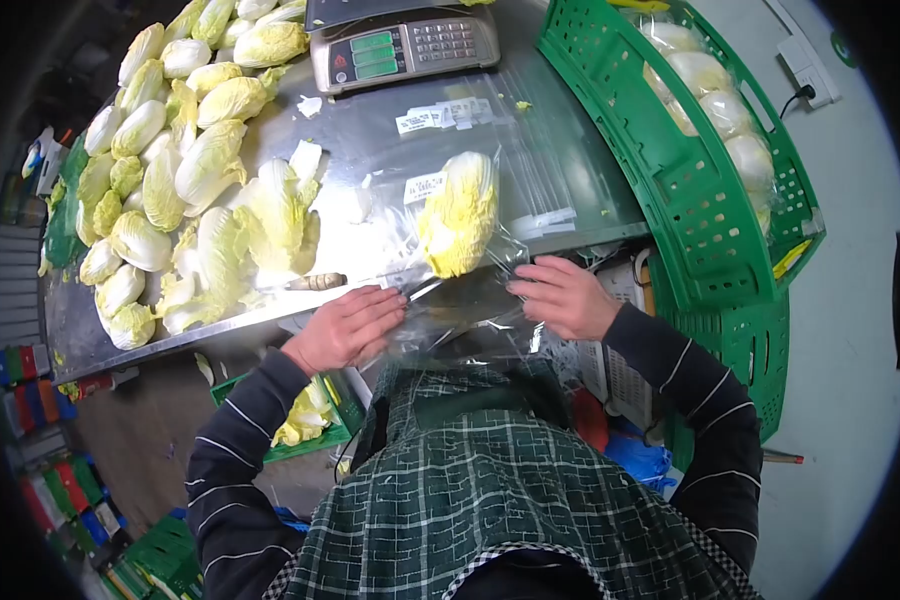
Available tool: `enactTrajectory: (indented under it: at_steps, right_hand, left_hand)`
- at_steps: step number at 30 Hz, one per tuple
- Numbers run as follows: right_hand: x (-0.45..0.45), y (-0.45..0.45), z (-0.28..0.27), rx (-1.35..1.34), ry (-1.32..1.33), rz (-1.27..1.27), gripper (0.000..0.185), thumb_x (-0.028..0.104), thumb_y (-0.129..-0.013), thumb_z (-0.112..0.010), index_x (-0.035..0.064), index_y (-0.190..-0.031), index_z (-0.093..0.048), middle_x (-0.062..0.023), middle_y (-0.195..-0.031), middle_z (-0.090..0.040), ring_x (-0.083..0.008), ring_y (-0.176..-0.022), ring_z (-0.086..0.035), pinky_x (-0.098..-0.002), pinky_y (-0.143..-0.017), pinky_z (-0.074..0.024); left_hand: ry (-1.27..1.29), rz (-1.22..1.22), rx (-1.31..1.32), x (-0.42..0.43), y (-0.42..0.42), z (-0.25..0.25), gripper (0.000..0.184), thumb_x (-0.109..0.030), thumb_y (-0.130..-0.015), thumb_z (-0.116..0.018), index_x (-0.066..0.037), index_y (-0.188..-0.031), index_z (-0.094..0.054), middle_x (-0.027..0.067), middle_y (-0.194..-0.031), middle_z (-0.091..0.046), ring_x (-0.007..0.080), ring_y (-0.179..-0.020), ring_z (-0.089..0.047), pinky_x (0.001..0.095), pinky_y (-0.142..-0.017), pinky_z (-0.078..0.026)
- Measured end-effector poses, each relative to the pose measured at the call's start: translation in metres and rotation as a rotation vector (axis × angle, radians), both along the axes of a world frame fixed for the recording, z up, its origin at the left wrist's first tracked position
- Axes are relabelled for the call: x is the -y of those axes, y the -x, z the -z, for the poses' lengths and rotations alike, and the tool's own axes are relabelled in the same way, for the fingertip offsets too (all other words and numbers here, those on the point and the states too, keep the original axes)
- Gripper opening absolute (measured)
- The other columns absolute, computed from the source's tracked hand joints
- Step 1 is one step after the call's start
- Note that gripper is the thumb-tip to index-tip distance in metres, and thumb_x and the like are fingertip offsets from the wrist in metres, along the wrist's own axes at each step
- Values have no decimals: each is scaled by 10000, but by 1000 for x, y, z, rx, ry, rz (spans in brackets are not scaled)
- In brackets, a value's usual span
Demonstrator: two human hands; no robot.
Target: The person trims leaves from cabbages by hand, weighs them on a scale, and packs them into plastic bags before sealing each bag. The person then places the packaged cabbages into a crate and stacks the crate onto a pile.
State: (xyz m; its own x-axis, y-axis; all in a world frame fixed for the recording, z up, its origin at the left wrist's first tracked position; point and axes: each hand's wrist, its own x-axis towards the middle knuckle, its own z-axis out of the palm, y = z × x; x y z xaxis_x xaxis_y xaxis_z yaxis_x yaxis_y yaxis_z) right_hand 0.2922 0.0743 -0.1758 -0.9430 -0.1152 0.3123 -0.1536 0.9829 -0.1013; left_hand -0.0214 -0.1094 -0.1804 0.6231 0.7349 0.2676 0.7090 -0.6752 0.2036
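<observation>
Closest to the camera was the person's dark green checked apron (480, 480). Just past it, a yellow-and-white napa cabbage (460, 215) lay in a clear plastic bag (470, 340) at the table's near edge, pale end pointing away, with a printed label (426, 188) at its upper left. The left hand (345, 328) had its fingers closed on the left side of the bag's near end, and the right hand (567, 298) pinched the right side, so the film stretched between them. Left of that, a brown handle (317, 282) sat beside some loose leaves, then a big pile of unbagged cabbages (210, 165) covered the left side of the metal table (560, 100). More labels (440, 115) were stuck farther back, near a scale (405, 50) on the far side. Off to the right, a green crate (620, 130) held bagged cabbages (725, 115).
</observation>
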Motion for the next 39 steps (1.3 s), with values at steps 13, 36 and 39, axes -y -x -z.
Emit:
enactTrajectory:
  at_steps: [13, 36, 39]
  right_hand:
    - [8, 53, 62, -168, 1351, 1075, 273, 136, -830, -590, 34, -1063, -494, -87, -687, -561, -185, -529, -546, -294, -492, -445]
    - [-288, 378, -96, 115, 1502, 658, 442, 347, -921, -526, -63, -1078, -578, -59, -813, -561, -103, -643, -577, -213, -511, -465]
    - [-305, 375, -85, -28, 985, 685, 486, 359, -823, -640, -33, -1104, -578, -142, -881, -603, -186, -702, -596, -307, -607, -497]
  left_hand:
    - [350, -1002, 252, -75, -33, 38, 218, -221, -794, -601, -57, -937, -592, 171, -858, -613, 283, -655, -616, 376, -603, -481]
    - [7, -1004, -28, -409, 271, -22, 399, -359, -917, -492, -2, -1060, -598, 201, -876, -652, 323, -748, -646, 374, -669, -507]
    - [211, -1336, 113, -413, 270, -40, 403, -375, -906, -498, 2, -925, -641, 222, -901, -638, 391, -748, -616, 388, -654, -497]
